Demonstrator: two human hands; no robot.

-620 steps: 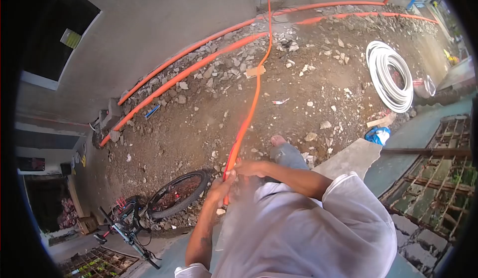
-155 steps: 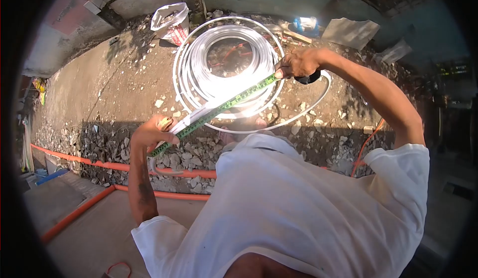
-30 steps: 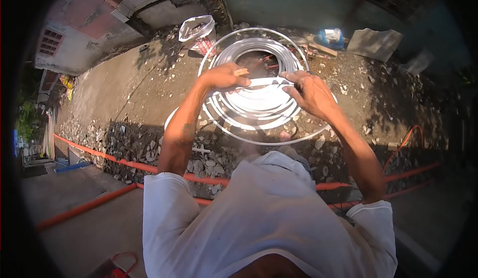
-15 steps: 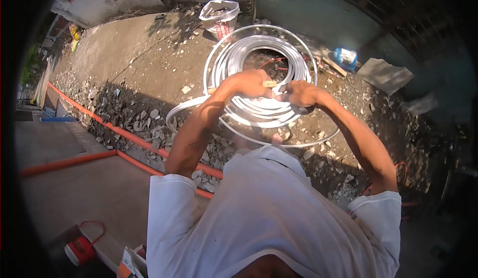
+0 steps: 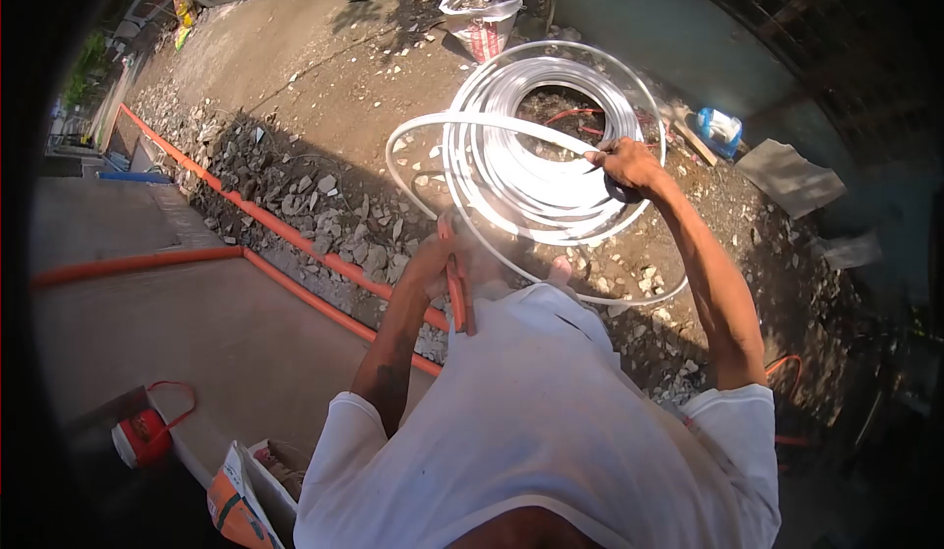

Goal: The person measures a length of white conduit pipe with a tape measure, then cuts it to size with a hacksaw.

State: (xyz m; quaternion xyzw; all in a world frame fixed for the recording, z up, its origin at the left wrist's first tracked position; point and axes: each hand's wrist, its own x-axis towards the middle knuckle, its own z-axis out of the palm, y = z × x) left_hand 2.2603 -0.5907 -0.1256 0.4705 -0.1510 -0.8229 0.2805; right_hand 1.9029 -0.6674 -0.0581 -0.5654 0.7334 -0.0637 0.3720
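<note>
My left hand (image 5: 430,262) is wrapped round a tool with two long red-orange handles (image 5: 457,288), like pliers or a cutter, held low near my shirt. My right hand (image 5: 629,166) grips a length of white flexible tubing (image 5: 472,118) over the right side of the coil. That length bends round in a wide loop on the left. Beneath it the coil of white tubing (image 5: 492,175) lies on the dirt, bright in the sun. A dark patch or object shows just under my right palm; I cannot tell which.
A white sack (image 5: 482,13) stands behind the coil. A blue-and-white container (image 5: 719,131) and a flat grey slab (image 5: 792,177) lie at right. Orange pipe (image 5: 265,218) runs along broken rubble (image 5: 315,210) at left. A red-and-white jug (image 5: 143,438) sits lower left.
My hands have parted: the left has come down and left toward my shirt with the tool, the right has stayed over the coil. The tubing's free length now arches across the coil.
</note>
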